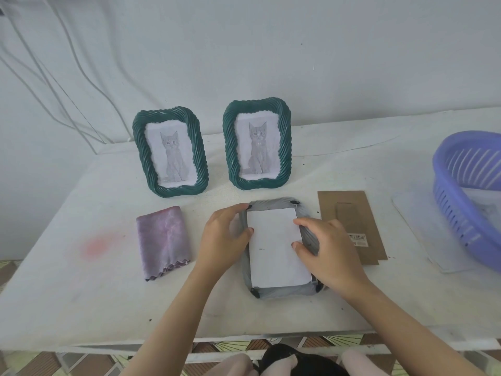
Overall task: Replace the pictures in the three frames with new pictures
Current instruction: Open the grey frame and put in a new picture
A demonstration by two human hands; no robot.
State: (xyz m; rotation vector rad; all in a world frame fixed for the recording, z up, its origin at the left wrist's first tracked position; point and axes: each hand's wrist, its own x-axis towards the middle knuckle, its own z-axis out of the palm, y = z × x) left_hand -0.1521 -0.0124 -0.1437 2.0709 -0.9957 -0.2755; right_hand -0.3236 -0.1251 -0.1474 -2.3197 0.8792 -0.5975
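Two green twisted-rim frames stand upright at the back of the table, the left frame [170,151] and the right frame [257,143], each showing a grey kitten picture. A third frame [282,290] lies face down in front of me with a white picture sheet [276,248] lying blank side up in its back opening. My left hand [225,237] grips the frame's left edge, thumb on the sheet. My right hand [328,248] holds the right edge, fingertips touching the sheet. The brown backing board [352,213] with its stand lies just right of the frame.
A folded purple cloth [162,240] lies left of my left hand. A purple plastic basket [471,196] sits at the right edge, resting on a clear sheet [423,226]. Cables hang on the wall at left. The table's front edge runs below my forearms.
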